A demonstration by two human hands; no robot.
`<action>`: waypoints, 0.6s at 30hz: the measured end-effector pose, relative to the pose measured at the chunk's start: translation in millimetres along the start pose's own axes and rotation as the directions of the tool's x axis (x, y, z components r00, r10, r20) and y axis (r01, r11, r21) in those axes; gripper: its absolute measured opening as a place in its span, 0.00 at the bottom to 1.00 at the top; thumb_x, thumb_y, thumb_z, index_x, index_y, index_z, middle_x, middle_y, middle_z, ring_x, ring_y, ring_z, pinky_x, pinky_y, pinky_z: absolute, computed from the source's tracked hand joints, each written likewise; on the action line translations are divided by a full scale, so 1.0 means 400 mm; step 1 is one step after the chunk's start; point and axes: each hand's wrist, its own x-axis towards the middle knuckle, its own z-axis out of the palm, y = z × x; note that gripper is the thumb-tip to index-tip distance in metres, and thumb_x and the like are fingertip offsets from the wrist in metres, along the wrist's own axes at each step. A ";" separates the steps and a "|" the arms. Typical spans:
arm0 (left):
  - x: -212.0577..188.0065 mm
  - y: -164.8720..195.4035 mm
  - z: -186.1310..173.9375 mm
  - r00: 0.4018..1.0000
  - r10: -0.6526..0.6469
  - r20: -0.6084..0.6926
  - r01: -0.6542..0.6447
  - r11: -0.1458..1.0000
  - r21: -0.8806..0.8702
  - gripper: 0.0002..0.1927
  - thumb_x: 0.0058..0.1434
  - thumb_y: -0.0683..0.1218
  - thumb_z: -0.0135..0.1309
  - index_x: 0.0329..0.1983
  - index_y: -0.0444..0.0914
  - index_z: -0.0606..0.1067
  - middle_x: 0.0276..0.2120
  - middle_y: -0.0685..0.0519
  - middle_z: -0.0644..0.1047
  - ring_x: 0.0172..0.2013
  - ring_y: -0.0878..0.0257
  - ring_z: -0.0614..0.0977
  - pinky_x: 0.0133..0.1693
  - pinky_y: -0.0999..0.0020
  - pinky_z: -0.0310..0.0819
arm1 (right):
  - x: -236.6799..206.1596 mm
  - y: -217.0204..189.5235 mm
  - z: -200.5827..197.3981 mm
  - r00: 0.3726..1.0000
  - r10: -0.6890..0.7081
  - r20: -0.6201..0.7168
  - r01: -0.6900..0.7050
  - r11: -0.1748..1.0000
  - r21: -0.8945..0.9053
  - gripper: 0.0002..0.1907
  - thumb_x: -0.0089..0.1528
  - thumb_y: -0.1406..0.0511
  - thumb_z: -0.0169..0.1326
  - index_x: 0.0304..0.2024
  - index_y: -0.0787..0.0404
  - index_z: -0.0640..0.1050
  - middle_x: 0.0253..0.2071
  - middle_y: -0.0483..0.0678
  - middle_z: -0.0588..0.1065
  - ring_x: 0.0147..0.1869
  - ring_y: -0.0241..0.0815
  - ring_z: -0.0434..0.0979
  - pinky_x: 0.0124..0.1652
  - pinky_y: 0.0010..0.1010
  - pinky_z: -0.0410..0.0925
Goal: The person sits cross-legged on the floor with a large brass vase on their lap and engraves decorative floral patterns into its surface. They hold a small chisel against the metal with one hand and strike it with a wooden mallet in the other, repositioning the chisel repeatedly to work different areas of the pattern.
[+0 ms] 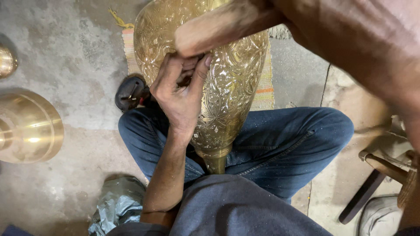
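Note:
A large brass vase with engraved patterns lies across my crossed legs in blue jeans, its narrow neck toward my body. My left hand rests on the vase's side. Its fingers are pinched shut on a small dark tool, which they mostly hide. My right arm reaches in from the upper right, close to the camera. It ends in a pale, blurred shape just above my left hand. Whether that is the right hand or something held in it is unclear.
A wide brass vessel and a small brass piece stand on the concrete floor at left. A striped mat lies under the vase. A dark sandal, a grey plastic bag and a wooden piece lie around me.

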 end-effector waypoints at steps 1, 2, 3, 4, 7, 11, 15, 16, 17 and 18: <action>0.001 -0.003 0.000 1.000 0.008 -0.004 -0.008 1.000 -0.016 0.10 0.69 0.41 0.66 0.51 0.38 0.79 0.39 0.53 0.82 0.39 0.66 0.88 0.40 0.75 0.88 | -0.004 0.002 0.004 0.999 -0.031 -0.028 0.030 0.999 -0.040 0.13 0.75 0.63 0.56 0.35 0.59 0.78 0.22 0.43 0.71 0.18 0.32 0.68 0.23 0.21 0.63; 0.001 -0.005 0.002 1.000 0.013 -0.008 -0.013 0.999 -0.032 0.11 0.70 0.41 0.66 0.52 0.38 0.78 0.41 0.52 0.83 0.42 0.65 0.88 0.41 0.74 0.89 | -0.009 0.004 0.008 0.997 -0.063 -0.053 0.059 0.995 -0.080 0.12 0.75 0.63 0.56 0.36 0.58 0.79 0.23 0.42 0.72 0.19 0.31 0.68 0.24 0.19 0.63; 0.001 -0.009 0.003 1.000 0.018 -0.012 -0.019 0.999 -0.046 0.12 0.70 0.41 0.65 0.54 0.37 0.78 0.43 0.52 0.83 0.44 0.65 0.89 0.42 0.74 0.90 | -0.012 0.006 0.015 0.994 -0.086 -0.060 0.079 0.991 -0.112 0.11 0.76 0.63 0.56 0.37 0.57 0.79 0.23 0.41 0.73 0.19 0.30 0.69 0.25 0.18 0.63; 0.000 -0.011 0.002 1.000 0.012 -0.012 -0.012 0.999 -0.041 0.13 0.69 0.41 0.65 0.55 0.37 0.78 0.43 0.52 0.83 0.43 0.65 0.88 0.42 0.74 0.90 | -0.016 0.008 0.021 0.992 -0.109 -0.067 0.098 0.985 -0.144 0.11 0.76 0.63 0.56 0.37 0.56 0.80 0.24 0.40 0.74 0.20 0.28 0.69 0.25 0.17 0.64; -0.002 -0.020 0.005 0.999 0.038 -0.003 -0.038 0.999 -0.030 0.14 0.69 0.41 0.65 0.56 0.38 0.78 0.44 0.51 0.82 0.42 0.65 0.88 0.42 0.74 0.90 | -0.021 0.018 0.030 0.991 -0.131 -0.031 0.120 0.964 -0.236 0.10 0.74 0.63 0.57 0.36 0.53 0.80 0.23 0.38 0.74 0.20 0.27 0.70 0.25 0.16 0.64; -0.006 -0.026 0.005 0.998 0.053 -0.014 -0.054 0.997 -0.049 0.16 0.68 0.41 0.65 0.57 0.41 0.78 0.44 0.52 0.82 0.43 0.65 0.88 0.41 0.74 0.90 | -0.007 0.016 0.031 0.998 -0.061 -0.025 0.062 0.997 0.054 0.13 0.76 0.60 0.58 0.37 0.58 0.82 0.22 0.42 0.74 0.21 0.31 0.71 0.24 0.21 0.64; -0.010 -0.023 0.002 0.998 0.058 -0.033 -0.060 0.997 -0.057 0.19 0.70 0.40 0.66 0.61 0.40 0.76 0.46 0.51 0.82 0.43 0.64 0.88 0.43 0.73 0.90 | -0.003 -0.002 0.002 0.998 0.044 0.042 -0.049 0.992 0.117 0.18 0.74 0.57 0.60 0.34 0.62 0.81 0.22 0.46 0.74 0.20 0.36 0.71 0.23 0.27 0.66; -0.011 -0.022 0.001 0.998 0.056 -0.024 -0.057 0.998 -0.042 0.19 0.70 0.39 0.66 0.61 0.40 0.76 0.47 0.51 0.82 0.43 0.64 0.88 0.43 0.74 0.90 | -0.005 -0.006 -0.007 0.992 0.086 0.090 -0.095 0.990 0.101 0.19 0.74 0.57 0.59 0.32 0.62 0.81 0.21 0.46 0.74 0.19 0.37 0.71 0.22 0.28 0.66; -0.010 -0.022 0.001 0.998 0.058 -0.016 -0.059 0.998 -0.028 0.19 0.70 0.39 0.66 0.62 0.40 0.76 0.47 0.50 0.82 0.43 0.65 0.88 0.42 0.74 0.90 | -0.003 -0.008 -0.012 0.972 0.160 0.169 -0.180 0.977 0.110 0.20 0.74 0.57 0.57 0.32 0.63 0.81 0.20 0.47 0.73 0.18 0.38 0.71 0.22 0.30 0.66; -0.010 -0.021 0.001 0.998 0.058 -0.006 -0.058 0.998 -0.016 0.19 0.70 0.39 0.66 0.62 0.40 0.76 0.47 0.50 0.83 0.43 0.65 0.88 0.42 0.75 0.90 | -0.003 -0.009 -0.017 0.968 0.181 0.171 -0.209 0.964 0.167 0.19 0.75 0.58 0.55 0.33 0.63 0.81 0.20 0.48 0.73 0.20 0.38 0.72 0.22 0.30 0.66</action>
